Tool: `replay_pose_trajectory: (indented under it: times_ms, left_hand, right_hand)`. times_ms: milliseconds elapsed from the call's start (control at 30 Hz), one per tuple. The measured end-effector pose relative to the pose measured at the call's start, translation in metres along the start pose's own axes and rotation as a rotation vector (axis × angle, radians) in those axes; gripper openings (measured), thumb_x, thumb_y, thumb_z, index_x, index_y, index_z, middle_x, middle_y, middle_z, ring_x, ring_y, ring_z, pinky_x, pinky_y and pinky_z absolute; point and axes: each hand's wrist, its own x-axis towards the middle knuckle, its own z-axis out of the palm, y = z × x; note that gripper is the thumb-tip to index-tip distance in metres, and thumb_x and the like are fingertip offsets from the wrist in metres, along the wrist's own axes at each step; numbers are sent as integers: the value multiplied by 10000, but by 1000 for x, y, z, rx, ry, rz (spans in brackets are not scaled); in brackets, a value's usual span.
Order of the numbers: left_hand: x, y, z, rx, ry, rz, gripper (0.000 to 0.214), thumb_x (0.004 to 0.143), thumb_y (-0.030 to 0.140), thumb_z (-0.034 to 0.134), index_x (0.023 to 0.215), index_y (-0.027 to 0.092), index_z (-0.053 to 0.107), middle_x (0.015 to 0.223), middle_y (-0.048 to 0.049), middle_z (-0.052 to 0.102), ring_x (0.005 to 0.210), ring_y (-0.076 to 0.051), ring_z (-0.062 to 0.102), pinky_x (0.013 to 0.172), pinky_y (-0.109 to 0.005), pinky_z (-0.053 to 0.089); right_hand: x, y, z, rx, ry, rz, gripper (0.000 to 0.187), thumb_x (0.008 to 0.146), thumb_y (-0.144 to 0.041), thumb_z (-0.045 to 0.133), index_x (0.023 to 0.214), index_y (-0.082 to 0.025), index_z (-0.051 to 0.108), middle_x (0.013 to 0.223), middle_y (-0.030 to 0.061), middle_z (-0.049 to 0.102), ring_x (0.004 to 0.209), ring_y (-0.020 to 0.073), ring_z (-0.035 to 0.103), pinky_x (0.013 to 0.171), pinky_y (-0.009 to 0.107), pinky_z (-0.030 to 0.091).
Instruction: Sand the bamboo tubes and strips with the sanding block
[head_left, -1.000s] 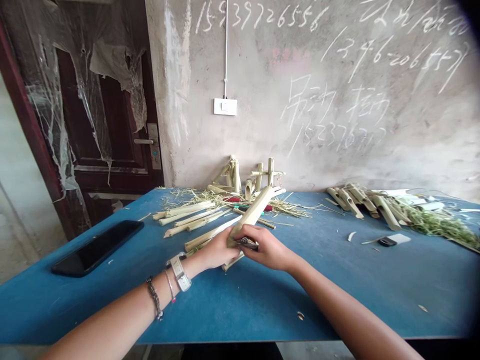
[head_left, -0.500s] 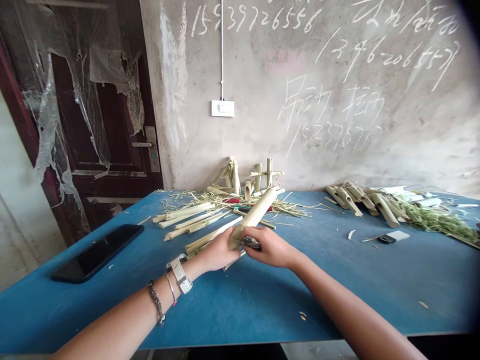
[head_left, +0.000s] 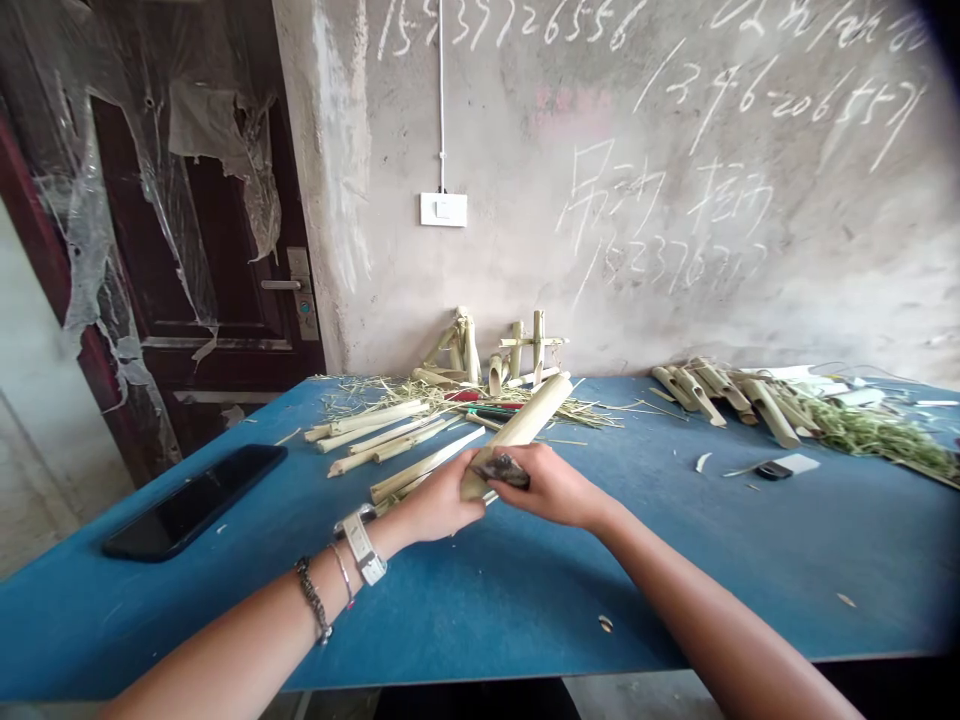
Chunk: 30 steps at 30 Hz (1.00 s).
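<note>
Left hand [head_left: 439,502] is clamping a bamboo tube [head_left: 525,422] near its lower end, tilting it up over the blue tabletop [head_left: 525,610]. Right hand [head_left: 555,486] is pinching a small dark tool [head_left: 500,470] against the tube, both grips closed. Risk: the tool is possibly slipping on smooth bamboo and catching the left fingers [head_left: 469,482]; loose bamboo strips [head_left: 382,445] are lying close by.

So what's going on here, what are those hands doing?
A person's left hand grips a long pale bamboo tube, while their right hand holds a small dark tool against its lower end. They're working over a blue table, with cut pale bamboo pieces and a black phone lying on it.
</note>
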Motion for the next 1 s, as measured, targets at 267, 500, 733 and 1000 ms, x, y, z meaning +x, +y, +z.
replay_pose_trajectory:
  times_ms: [267,500,733,1000]
  left_hand:
    - [-4,1,0,53,5,-18,586,753,199,580,1323,229,447,1187,-71,604,945,-267,598,753,-321,455]
    - [1,1,2,23,7,30,537,704,137,570,1235,189,501,1146,-68,620,1009,-263,581,855,-336,455]
    - [-1,-2,0,5,-1,-47,591,762,230,580,1332,167,435,1166,-113,601,971,-283,591,780,-337,470]
    - [1,2,-3,-43,55,-48,540,704,181,609,1231,160,493,1137,-89,615,1025,-278,556,851,-348,442]
  right_hand:
    - [-3,47,-32,-360,453,413,147,781,-320,540,703,-196,542,556,15,557,486,147,456,488,254,309]
    - [0,-4,7,-57,-48,-58,86,825,-216,510,837,-199,593,736,19,649,619,139,565,574,235,395]
    - [-2,44,-29,-336,373,385,185,793,-331,539,663,-200,523,550,16,559,488,152,473,487,258,315]
    - [0,-2,9,-148,-24,-79,132,853,-218,505,935,-198,607,863,53,696,712,174,635,629,262,442]
